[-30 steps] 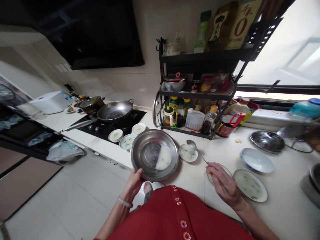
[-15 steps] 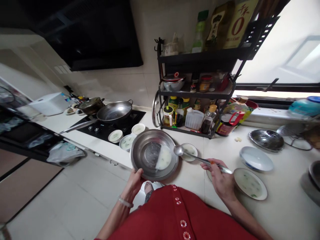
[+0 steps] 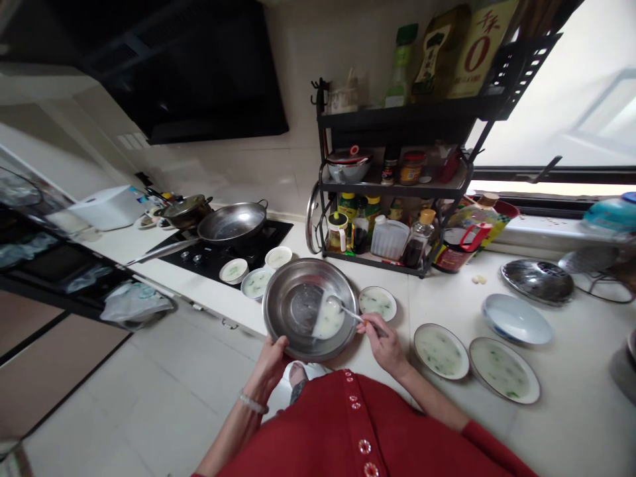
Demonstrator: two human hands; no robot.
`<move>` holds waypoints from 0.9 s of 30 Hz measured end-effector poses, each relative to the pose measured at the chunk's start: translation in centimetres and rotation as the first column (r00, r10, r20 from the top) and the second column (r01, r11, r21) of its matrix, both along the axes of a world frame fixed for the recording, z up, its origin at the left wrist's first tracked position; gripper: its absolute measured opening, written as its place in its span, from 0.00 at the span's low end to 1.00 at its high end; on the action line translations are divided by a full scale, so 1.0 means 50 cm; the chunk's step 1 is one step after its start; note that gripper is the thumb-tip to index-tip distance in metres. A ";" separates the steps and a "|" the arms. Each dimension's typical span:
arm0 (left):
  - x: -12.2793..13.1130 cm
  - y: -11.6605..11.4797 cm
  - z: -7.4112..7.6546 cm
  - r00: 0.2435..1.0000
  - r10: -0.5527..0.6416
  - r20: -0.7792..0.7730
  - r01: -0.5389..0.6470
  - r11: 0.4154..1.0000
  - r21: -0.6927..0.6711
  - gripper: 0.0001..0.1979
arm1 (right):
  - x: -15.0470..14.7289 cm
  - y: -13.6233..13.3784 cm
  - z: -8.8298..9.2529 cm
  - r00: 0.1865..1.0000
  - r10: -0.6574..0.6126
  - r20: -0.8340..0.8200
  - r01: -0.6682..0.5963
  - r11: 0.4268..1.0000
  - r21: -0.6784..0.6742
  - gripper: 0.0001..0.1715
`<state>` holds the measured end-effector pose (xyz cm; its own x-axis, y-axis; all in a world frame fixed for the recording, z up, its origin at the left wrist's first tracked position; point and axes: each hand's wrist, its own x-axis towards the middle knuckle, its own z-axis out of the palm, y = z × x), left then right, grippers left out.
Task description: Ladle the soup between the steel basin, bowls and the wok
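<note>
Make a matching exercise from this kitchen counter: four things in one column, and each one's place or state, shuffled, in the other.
1 spoon
2 wok
3 steel basin
4 white bowl

A on the stove
B rim gripped by the left hand
C empty, on the counter behind two filled plates
D in the right hand, tip in the pale liquid

Pairs: 1-D, 2-A, 3-B, 4-C

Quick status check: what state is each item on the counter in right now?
steel basin: tilted, pale liquid pooled to one side
spoon: tip dipped in that liquid
left hand: gripping the basin's near rim
right hand: holding the spoon handle
plate beside basin: filled, pale liquid with greens
wok: on the stove, empty
</note>
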<state>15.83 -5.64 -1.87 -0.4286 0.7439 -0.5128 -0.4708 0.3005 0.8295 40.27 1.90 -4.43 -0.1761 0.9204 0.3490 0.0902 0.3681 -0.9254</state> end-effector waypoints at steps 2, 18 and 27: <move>0.001 0.000 0.001 1.000 0.001 -0.003 -0.001 1.000 0.001 0.13 | 0.001 0.002 0.003 0.994 -0.098 -0.039 0.090 0.981 -0.169 0.11; 0.005 0.001 0.006 0.998 0.059 0.000 -0.059 0.998 -0.036 0.14 | 0.034 0.006 0.015 0.909 -0.303 -0.286 0.137 0.866 -0.481 0.15; 0.004 0.000 0.002 0.999 0.037 0.002 -0.037 0.999 -0.024 0.12 | 0.043 -0.002 0.031 0.896 -0.312 -0.317 0.138 0.873 -0.468 0.11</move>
